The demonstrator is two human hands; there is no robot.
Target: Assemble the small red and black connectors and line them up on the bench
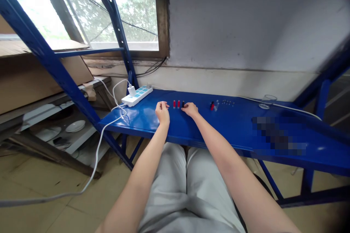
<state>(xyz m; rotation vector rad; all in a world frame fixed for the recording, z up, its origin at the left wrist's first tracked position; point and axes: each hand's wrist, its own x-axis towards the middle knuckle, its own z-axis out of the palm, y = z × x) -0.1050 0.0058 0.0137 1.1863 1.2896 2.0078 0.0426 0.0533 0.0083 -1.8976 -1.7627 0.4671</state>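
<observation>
My left hand [162,111] rests near the front edge of the blue steel bench top [224,125], its fingers loosely curled and narrow, holding nothing; my right hand [190,109] lies just to its right, fingers drawn narrow, their fingertips [184,106] at the black cylinder [183,104]; I cannot tell whether they grip it.

The black cylinder stands upright in a short row with a first red cylinder [174,104] and a second red cylinder [178,104], between my hands and the rear edge, left of the bench top's centre; the red cylinders stand closely side by side, with the second just beside the black one.

Farther right, near the rear edge, stand a red-and-black part [212,106] and, just beside it, a small clear part [216,105]; beyond them lies a line of small dark pieces [228,102], too small to identify.

A clear glass [268,101] sits near the rear right corner, a white cable [290,107] running just beside it; a white power strip [136,95] lies at the rear left corner, with a white charger [131,90] plugged into it; a blurred patch [279,134] hides part of the bench top's right side.
</observation>
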